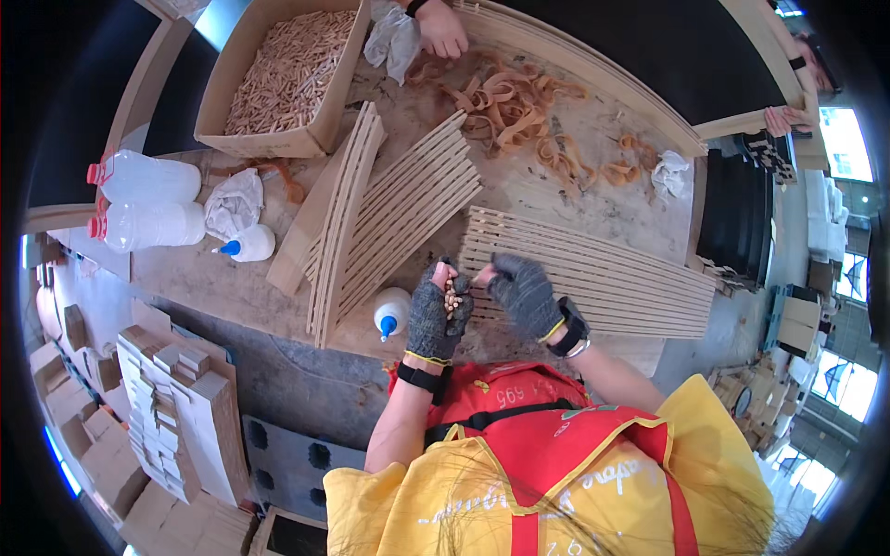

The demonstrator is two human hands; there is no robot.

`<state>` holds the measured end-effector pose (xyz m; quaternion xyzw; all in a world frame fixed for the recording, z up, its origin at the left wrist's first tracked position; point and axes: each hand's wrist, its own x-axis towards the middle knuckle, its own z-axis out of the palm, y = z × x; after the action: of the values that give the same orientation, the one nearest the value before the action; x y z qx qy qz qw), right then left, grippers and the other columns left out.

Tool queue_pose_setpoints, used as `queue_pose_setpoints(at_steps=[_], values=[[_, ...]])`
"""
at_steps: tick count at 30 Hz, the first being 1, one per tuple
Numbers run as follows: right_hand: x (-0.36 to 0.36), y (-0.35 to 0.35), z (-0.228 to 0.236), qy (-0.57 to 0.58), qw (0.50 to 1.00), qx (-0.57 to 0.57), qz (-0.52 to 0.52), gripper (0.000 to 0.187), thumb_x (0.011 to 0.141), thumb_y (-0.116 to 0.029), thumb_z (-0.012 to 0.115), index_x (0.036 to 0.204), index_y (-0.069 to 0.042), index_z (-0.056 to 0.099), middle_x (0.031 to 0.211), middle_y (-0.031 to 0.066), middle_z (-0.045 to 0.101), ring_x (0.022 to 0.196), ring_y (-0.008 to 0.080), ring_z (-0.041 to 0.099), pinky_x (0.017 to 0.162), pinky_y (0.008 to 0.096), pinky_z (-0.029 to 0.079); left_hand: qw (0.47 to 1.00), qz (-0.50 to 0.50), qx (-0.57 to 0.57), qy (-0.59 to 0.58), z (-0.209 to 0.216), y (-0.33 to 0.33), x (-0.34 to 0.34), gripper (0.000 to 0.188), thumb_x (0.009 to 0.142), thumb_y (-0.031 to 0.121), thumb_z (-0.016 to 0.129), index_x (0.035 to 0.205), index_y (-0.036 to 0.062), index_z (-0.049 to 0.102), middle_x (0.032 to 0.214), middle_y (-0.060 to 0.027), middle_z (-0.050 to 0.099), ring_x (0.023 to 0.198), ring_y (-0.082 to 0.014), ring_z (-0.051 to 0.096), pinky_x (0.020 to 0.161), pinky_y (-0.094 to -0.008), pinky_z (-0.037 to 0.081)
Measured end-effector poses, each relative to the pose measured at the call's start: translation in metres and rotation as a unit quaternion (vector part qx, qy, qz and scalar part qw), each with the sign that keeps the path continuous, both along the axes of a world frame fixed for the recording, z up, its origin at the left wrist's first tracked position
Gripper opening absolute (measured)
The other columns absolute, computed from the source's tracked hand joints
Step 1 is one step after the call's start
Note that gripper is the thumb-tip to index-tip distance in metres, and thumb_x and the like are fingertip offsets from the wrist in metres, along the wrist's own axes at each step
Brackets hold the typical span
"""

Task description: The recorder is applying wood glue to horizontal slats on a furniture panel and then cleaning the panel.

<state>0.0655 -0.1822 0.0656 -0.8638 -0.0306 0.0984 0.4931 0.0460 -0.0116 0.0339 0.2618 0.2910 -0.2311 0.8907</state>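
Observation:
My left hand (428, 320), in a grey fingerless glove, is curled around a small heap of wooden dowels (452, 298) in its palm. Beside it, my right hand (525, 295), gloved the same way, has its fingertips drawn together over the near left end of a row of wooden slats (593, 278). What those fingertips hold, if anything, is too small to make out. A white glue bottle (391, 310) with a blue tip stands just left of my left hand. Further left, more slats (408, 204) lie slanted, with a bundle of strips (345, 232) along them.
A cardboard box (269, 145) full of dowels stands at the far left, near two clear jugs (153, 227), a rag (234, 204) and another glue bottle (250, 243). Curled brown strips (505, 107) litter the table's far side. Another person's hand (443, 32) rests there; more hands (786, 119) show far right.

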Motion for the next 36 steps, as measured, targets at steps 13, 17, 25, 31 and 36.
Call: queue_pose_setpoints(at_steps=[13,17,25,31,36], values=[[0.033,-0.026,-0.027,-0.17,0.957,-0.227,-0.059,0.015,0.09,-0.02,0.068,0.095,-0.005,0.067,0.086,0.0165,0.067,0.079,0.0374,0.066,0.069,0.0455,0.05,1.0,-0.004,0.002,0.02,-0.004,0.0,-0.001,0.027,0.104,0.041,0.056,0.095,0.0151,0.058,0.072,0.0016,0.059,0.045,-0.0097,0.049,0.039,-0.0236,0.036],[0.034,-0.02,-0.02,-0.204,0.939,-0.277,0.007,0.011,0.088,-0.018,0.065,0.092,-0.007,0.066,0.085,0.0167,0.065,0.079,0.0383,0.065,0.069,0.047,0.051,1.0,-0.004,-0.011,0.012,-0.004,0.002,-0.001,0.026,0.103,0.04,0.057,0.096,0.0148,0.058,0.073,0.0006,0.059,0.047,-0.0102,0.05,0.039,-0.0235,0.036],[0.04,-0.02,-0.021,-0.191,0.943,-0.272,0.03,0.013,0.087,-0.018,0.066,0.096,-0.008,0.066,0.088,0.0163,0.066,0.08,0.0382,0.065,0.068,0.0475,0.051,1.0,-0.011,-0.007,0.014,0.001,0.0,0.001,0.025,0.103,0.037,0.058,0.095,0.0139,0.058,0.073,-0.0002,0.06,0.049,-0.0104,0.052,0.041,-0.0235,0.039],[0.005,0.006,0.028,-0.118,0.989,-0.079,0.038,0.018,0.087,-0.021,0.07,0.099,-0.008,0.068,0.089,0.0151,0.066,0.08,0.0376,0.065,0.068,0.0473,0.05,0.998,-0.027,0.058,0.026,-0.004,-0.004,-0.004,0.029,0.104,0.041,0.056,0.094,0.0134,0.058,0.075,0.0014,0.06,0.05,-0.0081,0.052,0.04,-0.0218,0.038],[-0.013,0.024,0.039,-0.112,0.983,-0.101,0.109,0.015,0.086,-0.016,0.073,0.095,-0.006,0.068,0.088,0.0155,0.065,0.08,0.037,0.065,0.069,0.0446,0.05,0.991,-0.035,0.129,-0.004,-0.02,-0.008,-0.011,0.029,0.102,0.039,0.06,0.094,0.0115,0.064,0.078,0.0026,0.061,0.059,-0.0076,0.055,0.051,-0.0231,0.04]])
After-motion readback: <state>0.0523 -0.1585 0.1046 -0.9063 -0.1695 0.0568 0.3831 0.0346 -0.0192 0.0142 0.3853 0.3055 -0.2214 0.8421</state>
